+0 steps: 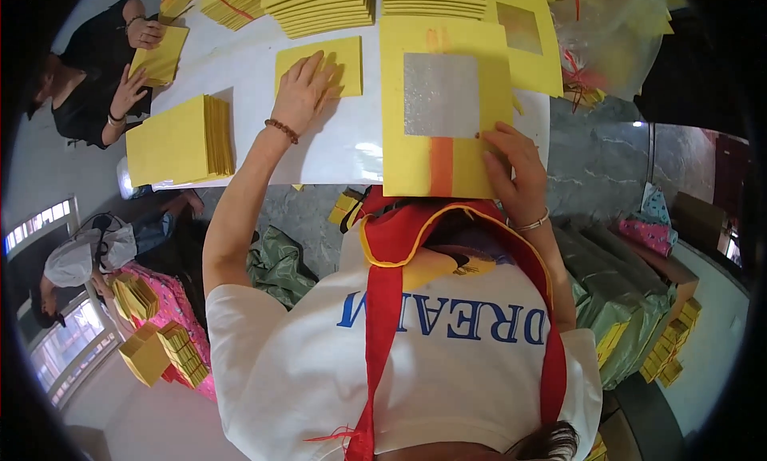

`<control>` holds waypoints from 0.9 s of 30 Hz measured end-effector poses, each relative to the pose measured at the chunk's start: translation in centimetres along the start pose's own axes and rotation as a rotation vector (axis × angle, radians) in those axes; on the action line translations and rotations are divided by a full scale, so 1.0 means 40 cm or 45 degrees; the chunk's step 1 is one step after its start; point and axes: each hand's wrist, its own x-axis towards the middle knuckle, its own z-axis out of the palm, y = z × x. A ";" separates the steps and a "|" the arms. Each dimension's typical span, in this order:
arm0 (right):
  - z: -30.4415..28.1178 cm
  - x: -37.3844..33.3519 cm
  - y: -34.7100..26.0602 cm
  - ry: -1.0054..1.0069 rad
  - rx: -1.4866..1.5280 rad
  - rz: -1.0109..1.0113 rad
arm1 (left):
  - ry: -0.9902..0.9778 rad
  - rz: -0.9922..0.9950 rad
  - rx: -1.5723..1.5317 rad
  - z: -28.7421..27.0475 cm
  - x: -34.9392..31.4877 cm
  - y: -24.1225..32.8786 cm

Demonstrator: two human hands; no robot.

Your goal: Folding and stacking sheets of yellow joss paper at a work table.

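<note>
My left hand lies flat, fingers stretched out, on a folded yellow paper packet on the white table. A beaded bracelet circles that wrist. To its right, a large yellow paper sheet with a silver square and an orange stripe lies at the table's near edge. My right hand rests at the sheet's lower right side. Its fingers are bent and apart, with the fingertips touching the sheet. Whether there are more sheets directly under this one, I cannot tell.
A stack of folded yellow packets stands at the table's left. More stacks line the far side, beside a clear plastic bag. Across the left end, another person handles a yellow packet. Green-covered bundles stand at my right.
</note>
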 end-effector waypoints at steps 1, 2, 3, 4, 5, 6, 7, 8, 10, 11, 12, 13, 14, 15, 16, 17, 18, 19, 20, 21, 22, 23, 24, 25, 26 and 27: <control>0.000 -0.002 -0.001 0.004 -0.005 0.015 | 0.120 0.012 -0.102 -0.035 0.018 0.042; -0.002 -0.001 -0.001 0.004 -0.002 0.020 | 0.114 0.020 -0.108 -0.076 0.026 0.095; -0.004 -0.001 -0.002 0.004 0.000 0.025 | 0.150 0.055 -0.285 -0.122 0.027 0.155; -0.003 -0.003 -0.003 0.007 -0.005 0.034 | 0.187 0.089 -0.463 -0.160 0.025 0.211; -0.002 -0.003 -0.003 0.009 0.006 0.050 | 0.153 0.253 -0.567 -0.194 0.022 0.262; 0.001 -0.004 -0.002 0.010 0.018 0.064 | 0.119 0.417 -0.670 -0.213 0.015 0.302; 0.000 -0.004 -0.002 0.008 0.014 0.070 | 0.118 0.418 -0.677 -0.222 0.006 0.331; -0.002 -0.003 -0.003 0.001 0.033 0.070 | 0.023 0.492 -0.593 -0.227 -0.001 0.354; -0.003 -0.005 0.000 -0.007 0.057 0.072 | -0.078 0.564 -0.507 -0.231 -0.008 0.370; -0.005 -0.007 0.003 -0.022 0.097 0.100 | -0.040 0.572 -0.501 -0.229 -0.007 0.371; -0.007 -0.008 0.005 -0.037 0.139 0.125 | -0.002 0.580 -0.492 -0.228 -0.006 0.370; -0.011 -0.007 0.005 -0.038 0.141 0.126 | -0.004 0.579 -0.492 -0.225 -0.005 0.369; -0.016 -0.006 0.005 -0.058 0.319 0.236 | 0.014 0.559 -0.564 -0.221 -0.004 0.367; -0.019 -0.006 0.007 -0.076 0.497 0.346 | 0.033 0.540 -0.636 -0.217 -0.002 0.363; -0.023 -0.008 0.013 -0.075 0.499 0.347 | 0.031 0.540 -0.636 -0.214 0.001 0.357; -0.028 -0.010 0.021 -0.103 0.683 0.420 | -0.001 0.458 -0.716 -0.213 0.004 0.347; -0.031 -0.011 0.025 -0.128 0.868 0.491 | -0.033 0.379 -0.794 -0.213 0.008 0.343; -0.030 -0.012 0.025 -0.123 0.868 0.489 | -0.054 0.333 -0.861 -0.219 0.016 0.344; -0.028 -0.013 0.023 -0.126 0.831 0.495 | -0.055 0.338 -0.859 -0.220 0.017 0.347; -0.027 -0.013 0.023 -0.131 0.795 0.503 | -0.086 0.259 -0.913 -0.221 0.019 0.349; -0.027 -0.014 0.024 -0.129 0.794 0.503 | -0.117 0.181 -0.967 -0.222 0.020 0.351; -0.026 -0.015 0.027 -0.126 0.769 0.450 | -0.117 0.184 -0.966 -0.221 0.020 0.350; -0.025 -0.017 0.029 -0.123 0.745 0.398 | -0.100 0.226 -0.946 -0.218 0.018 0.350; -0.023 -0.019 0.035 -0.122 0.745 0.398 | -0.082 0.268 -0.927 -0.217 0.017 0.349; -0.022 -0.021 0.043 -0.137 0.764 0.358 | -0.083 0.269 -0.926 -0.218 0.017 0.348; -0.019 -0.024 0.049 -0.153 0.784 0.317 | -0.103 0.258 -0.942 -0.218 0.016 0.347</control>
